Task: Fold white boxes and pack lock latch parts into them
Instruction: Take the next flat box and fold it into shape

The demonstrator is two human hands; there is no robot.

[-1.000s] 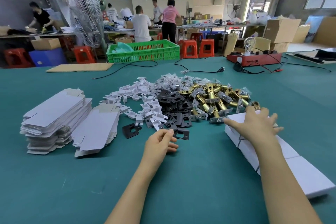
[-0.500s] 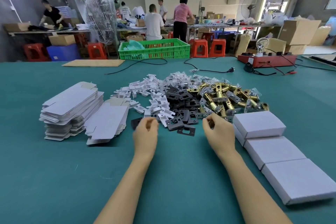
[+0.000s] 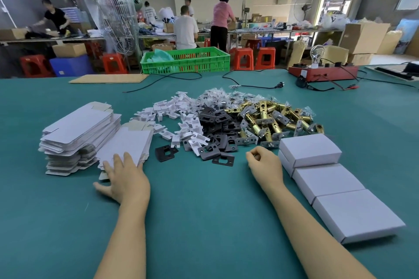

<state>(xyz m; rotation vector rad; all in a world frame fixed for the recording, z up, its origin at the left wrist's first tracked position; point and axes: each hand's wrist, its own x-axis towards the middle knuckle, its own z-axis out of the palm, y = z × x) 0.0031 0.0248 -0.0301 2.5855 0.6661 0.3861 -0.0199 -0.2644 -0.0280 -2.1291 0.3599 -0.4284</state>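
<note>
Two bare hands rest on the green table [image 3: 204,222], between flat box blanks and folded white boxes.

Left hand [image 3: 123,179] lies with straight, spread fingers, its fingertips on the near edge of the smaller stack of flat white box blanks [image 3: 127,145], gripping nothing; a taller stack of blanks [image 3: 79,133] stands just beside it to the left; right hand [image 3: 264,163] is loosely curled on the cloth, thumb towards forefinger, and I cannot tell whether anything is pinched there; three folded white boxes [image 3: 326,179] lie in a row just right of that hand; beyond the hands sit heaps of white plastic pieces [image 3: 181,120], black strike plates [image 3: 217,133] and brass latch bolts [image 3: 269,118], touching one another; a green crate [image 3: 186,61] stands at the far edge.
</note>
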